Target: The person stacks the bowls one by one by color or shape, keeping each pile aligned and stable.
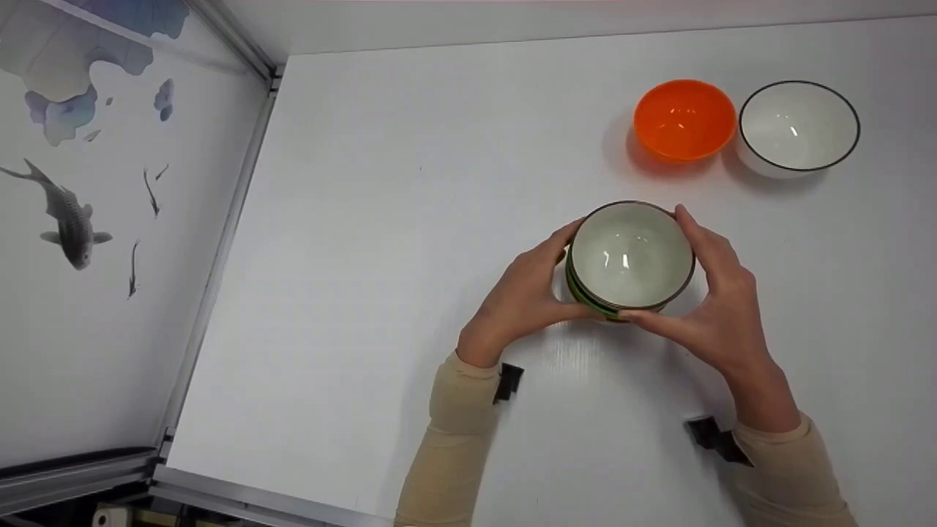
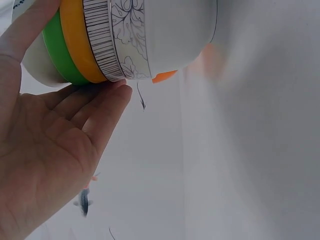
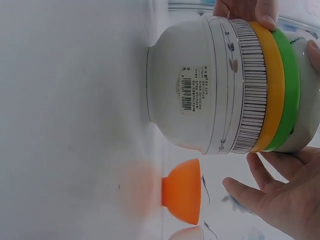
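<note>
A stack of nested bowls [image 3: 182,95] stands on the white table between both hands. Its lowest bowl is white with a barcode label; striped, yellow [image 3: 270,85] and green [image 3: 291,90] bands show above it. On top sits a pale bowl [image 1: 633,256] with a thin dark rim. My left hand [image 1: 523,289] grips the stack's left side, fingers behind and thumb in front, around the coloured bands. From the right, my right hand [image 1: 725,315] spans the top bowl, its thumb at the front rim and its fingers at the far right rim.
Behind the stack to the right, an orange bowl [image 1: 684,121] stands upright beside a larger white bowl [image 1: 798,128] with a dark rim. A panel [image 1: 132,351] printed with fish rises along the table's left edge, and a pale wall [image 1: 512,22] runs along the back.
</note>
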`<action>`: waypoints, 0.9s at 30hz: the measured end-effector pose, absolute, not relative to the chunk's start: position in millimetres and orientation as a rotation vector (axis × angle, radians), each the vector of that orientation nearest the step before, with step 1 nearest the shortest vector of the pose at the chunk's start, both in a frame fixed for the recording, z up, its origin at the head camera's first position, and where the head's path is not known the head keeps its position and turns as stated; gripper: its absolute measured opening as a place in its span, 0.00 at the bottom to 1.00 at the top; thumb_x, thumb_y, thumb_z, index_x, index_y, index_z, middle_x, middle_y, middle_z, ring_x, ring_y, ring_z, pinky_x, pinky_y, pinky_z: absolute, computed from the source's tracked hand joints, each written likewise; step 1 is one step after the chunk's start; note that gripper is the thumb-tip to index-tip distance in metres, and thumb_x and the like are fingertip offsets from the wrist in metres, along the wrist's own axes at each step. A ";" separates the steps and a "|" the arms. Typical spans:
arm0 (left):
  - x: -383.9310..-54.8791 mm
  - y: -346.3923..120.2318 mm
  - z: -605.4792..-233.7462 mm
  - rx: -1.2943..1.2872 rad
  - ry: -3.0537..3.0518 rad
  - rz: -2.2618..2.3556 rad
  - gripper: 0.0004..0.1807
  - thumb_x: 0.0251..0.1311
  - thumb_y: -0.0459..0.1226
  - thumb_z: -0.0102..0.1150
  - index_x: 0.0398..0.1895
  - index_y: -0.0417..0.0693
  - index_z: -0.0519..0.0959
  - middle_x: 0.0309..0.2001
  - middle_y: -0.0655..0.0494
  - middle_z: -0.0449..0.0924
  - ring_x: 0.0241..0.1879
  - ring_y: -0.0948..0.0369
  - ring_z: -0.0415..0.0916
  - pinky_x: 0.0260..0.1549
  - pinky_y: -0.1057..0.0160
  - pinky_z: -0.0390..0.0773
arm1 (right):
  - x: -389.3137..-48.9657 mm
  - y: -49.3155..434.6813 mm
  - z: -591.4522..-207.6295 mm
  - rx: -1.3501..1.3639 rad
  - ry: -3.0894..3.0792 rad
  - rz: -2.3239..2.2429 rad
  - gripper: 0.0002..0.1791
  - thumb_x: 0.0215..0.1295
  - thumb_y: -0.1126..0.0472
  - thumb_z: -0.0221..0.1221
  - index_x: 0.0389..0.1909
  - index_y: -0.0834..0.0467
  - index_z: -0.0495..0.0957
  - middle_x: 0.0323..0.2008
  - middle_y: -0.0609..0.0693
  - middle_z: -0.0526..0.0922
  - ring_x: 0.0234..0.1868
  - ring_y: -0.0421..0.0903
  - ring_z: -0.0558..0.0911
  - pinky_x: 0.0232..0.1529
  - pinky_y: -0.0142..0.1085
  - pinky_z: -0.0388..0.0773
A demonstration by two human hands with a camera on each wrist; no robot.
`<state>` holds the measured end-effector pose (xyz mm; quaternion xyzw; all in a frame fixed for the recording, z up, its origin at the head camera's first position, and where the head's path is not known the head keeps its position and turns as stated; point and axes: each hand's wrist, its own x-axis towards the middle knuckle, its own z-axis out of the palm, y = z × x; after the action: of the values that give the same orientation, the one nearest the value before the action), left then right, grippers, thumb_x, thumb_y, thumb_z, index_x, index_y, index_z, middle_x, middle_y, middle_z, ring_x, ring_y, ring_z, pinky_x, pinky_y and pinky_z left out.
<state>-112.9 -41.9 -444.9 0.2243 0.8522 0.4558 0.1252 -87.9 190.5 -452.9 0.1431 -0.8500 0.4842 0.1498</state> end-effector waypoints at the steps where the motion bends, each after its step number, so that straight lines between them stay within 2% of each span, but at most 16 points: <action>1: -112.8 -41.9 -445.0 0.658 2.486 1.327 0.57 0.48 0.46 0.78 0.78 0.47 0.54 0.74 0.55 0.65 0.72 0.64 0.64 0.69 0.69 0.68 | -88.0 190.4 -452.9 0.416 -2.441 1.393 0.67 0.17 0.67 0.85 0.71 0.60 0.67 0.62 0.61 0.78 0.65 0.34 0.71 0.67 0.20 0.65; 16: -112.9 -42.8 -444.4 0.653 2.509 1.286 0.57 0.47 0.46 0.79 0.77 0.45 0.55 0.74 0.55 0.65 0.69 0.60 0.68 0.67 0.69 0.71 | -85.9 188.7 -451.4 0.386 -2.515 1.393 0.66 0.24 0.63 0.84 0.74 0.55 0.64 0.64 0.60 0.76 0.65 0.33 0.70 0.67 0.21 0.64; 21: -112.8 -42.7 -444.3 0.656 2.509 1.287 0.56 0.48 0.46 0.78 0.77 0.45 0.55 0.74 0.55 0.65 0.69 0.61 0.68 0.66 0.70 0.71 | -85.0 187.6 -450.8 0.384 -2.504 1.396 0.65 0.25 0.64 0.84 0.74 0.54 0.65 0.64 0.59 0.77 0.64 0.37 0.71 0.65 0.20 0.64; 27: -112.8 -42.6 -444.9 0.658 2.499 1.307 0.56 0.47 0.45 0.79 0.77 0.45 0.55 0.73 0.55 0.66 0.69 0.61 0.68 0.67 0.69 0.70 | -85.3 188.9 -450.6 0.382 -2.520 1.385 0.65 0.24 0.63 0.84 0.74 0.53 0.65 0.64 0.58 0.77 0.64 0.34 0.71 0.65 0.19 0.64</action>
<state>-112.8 -42.6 -444.9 0.2255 0.8565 0.4478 0.1225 -85.3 188.9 -450.6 0.1307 -0.8624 0.4741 0.1199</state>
